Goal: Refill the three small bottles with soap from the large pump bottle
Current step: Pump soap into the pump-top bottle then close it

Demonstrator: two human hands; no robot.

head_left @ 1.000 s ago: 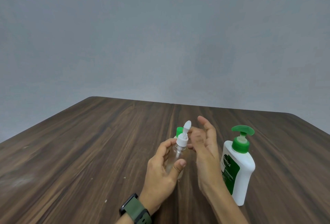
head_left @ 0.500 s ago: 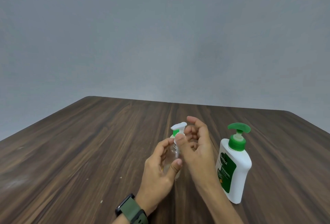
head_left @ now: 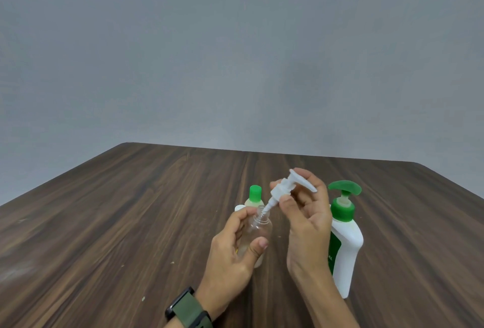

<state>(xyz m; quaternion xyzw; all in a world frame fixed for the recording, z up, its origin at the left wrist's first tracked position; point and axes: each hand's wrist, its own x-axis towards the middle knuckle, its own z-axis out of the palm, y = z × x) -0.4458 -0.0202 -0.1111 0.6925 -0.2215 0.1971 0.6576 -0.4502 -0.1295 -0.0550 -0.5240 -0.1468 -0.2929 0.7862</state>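
My left hand grips a small clear bottle that stands on the wooden table. My right hand holds its white pump top lifted and tilted, with the dip tube still inside the open neck. Behind the clear bottle stands a small bottle with a green cap. A white cap of another small bottle peeks out beside my left fingers. The large white pump bottle with a green pump stands upright just right of my right hand.
A green watch is on my left wrist. A plain grey wall rises behind the table's far edge. Small crumbs dot the tabletop at the near left.
My right hand has unscrewed the white pump top and raised it out of the clear bottle's neck, tilting it to the right. My left hand has kept its hold on the bottle.
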